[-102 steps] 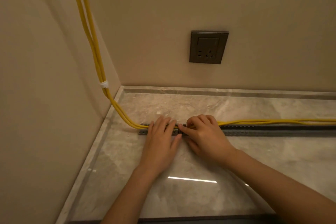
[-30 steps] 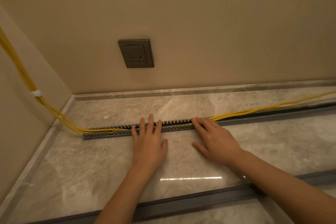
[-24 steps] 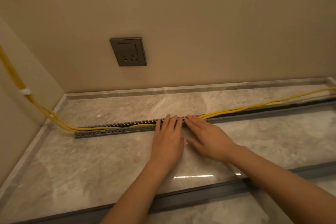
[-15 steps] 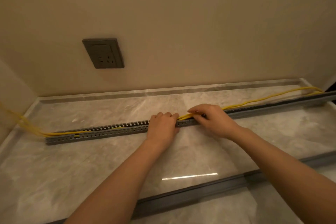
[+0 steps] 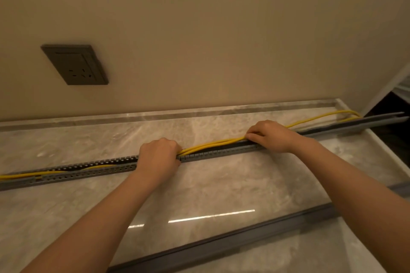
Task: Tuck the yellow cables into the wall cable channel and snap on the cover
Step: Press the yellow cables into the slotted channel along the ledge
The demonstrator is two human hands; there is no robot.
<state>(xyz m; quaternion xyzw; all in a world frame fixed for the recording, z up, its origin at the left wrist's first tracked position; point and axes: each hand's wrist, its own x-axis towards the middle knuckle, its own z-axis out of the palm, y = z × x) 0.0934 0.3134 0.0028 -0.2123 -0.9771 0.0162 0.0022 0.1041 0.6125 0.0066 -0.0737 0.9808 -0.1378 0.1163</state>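
Yellow cables (image 5: 213, 143) are about half in right now. Out toward 9 o'clock from the left hand (image 5: 158, 155) they already sit down inside the slotted grey cable channel (image 5: 88, 172). Between the two hands they bow up just above its open top, and past the right hand (image 5: 269, 136), toward 2 o'clock, they run loose beside the channel out to its far end.

Left hand has its fingers curled down over the cables right where they dip into the channel, pinning them there. Right hand has its fingers curled round the raised stretch, gripping it just over the slot. I can't see the fingertips of either hand.

So I'd call this the tucking step, roughly mid-run. The next move looks like pushing that raised bit down between the channel walls and then shuffling both hands along toward 2 o'clock, keeping the left one on as a clamp so the seated part doesn't spring back out.

The long grey strip at 5 o'clock, lying near the front edge of the marble surface (image 5: 221, 184), is probably the cover (image 5: 221, 244), and it's not on yet. A dark wall socket (image 5: 74, 65) sits up at 10 o'clock
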